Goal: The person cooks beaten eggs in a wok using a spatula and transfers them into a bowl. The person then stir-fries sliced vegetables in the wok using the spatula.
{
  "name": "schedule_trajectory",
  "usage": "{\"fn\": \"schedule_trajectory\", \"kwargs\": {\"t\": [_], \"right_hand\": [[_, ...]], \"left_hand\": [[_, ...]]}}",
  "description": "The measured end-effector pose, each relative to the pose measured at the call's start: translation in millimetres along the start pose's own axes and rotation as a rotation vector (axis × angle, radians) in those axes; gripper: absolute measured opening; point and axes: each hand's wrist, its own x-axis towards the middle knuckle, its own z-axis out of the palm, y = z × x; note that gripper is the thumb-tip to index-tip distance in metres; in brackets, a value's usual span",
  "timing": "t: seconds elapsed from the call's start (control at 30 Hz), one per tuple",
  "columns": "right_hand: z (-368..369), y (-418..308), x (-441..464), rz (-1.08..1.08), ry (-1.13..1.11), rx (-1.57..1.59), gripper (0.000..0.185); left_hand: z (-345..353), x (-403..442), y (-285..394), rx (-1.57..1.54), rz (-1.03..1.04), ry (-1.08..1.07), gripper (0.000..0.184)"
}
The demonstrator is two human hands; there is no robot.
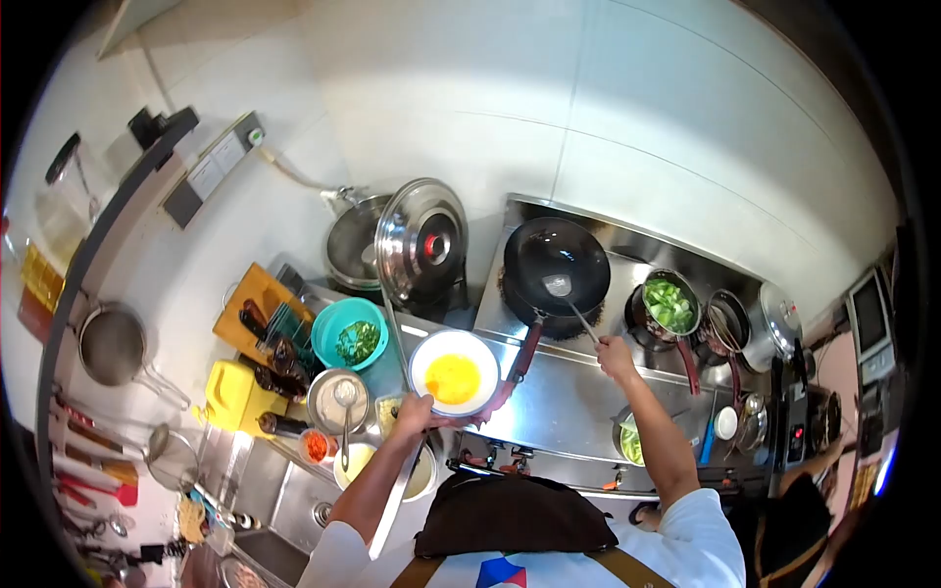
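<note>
My left hand [417,414] grips the near rim of a white bowl [421,370] of yellow beaten egg [453,378]. It holds the bowl over the steel counter, left of the stove. In my right hand [616,359] is the handle of a metal ladle [558,285], its head resting in a black wok [534,257]. The wok sits on the left burner, its dark red handle [528,351] pointing towards me. Apart from the ladle head and some shine, no food shows in the wok.
A pan of green vegetables [670,302] and a smaller pan [723,321] stand right of the wok. On the left are a turquoise bowl [323,333] of chopped greens, a steel bowl [316,397] with a spoon, and a big lidded pot [355,240]. A sink [284,505] lies near left.
</note>
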Motion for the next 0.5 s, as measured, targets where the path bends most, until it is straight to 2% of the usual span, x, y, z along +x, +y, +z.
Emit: {"fn": "schedule_trajectory", "kwargs": {"t": [0.1, 0.23, 0.33, 0.5], "right_hand": [[-26.7, -51.2, -32.4, 0.215, -0.152, 0.199, 0.017], [-17.3, -40.7, -26.9, 0.446, -0.326, 0.516, 0.015], [-6.1, -38.9, -26.5, 0.379, -0.263, 0.442, 0.018], [0.7, -39.2, -36.2, 0.210, -0.075, 0.113, 0.025]], "left_hand": [[3.8, 37.3, 30.7, 0.059, -0.003, -0.102, 0.041], [41.3, 74.4, 80.3, 0.174, 0.073, -0.165, 0.041], [70.7, 111.1, 108.6, 0.178, 0.060, -0.194, 0.039], [116.2, 176.0, 136.7, 0.225, 0.053, -0.205, 0.039]]}}
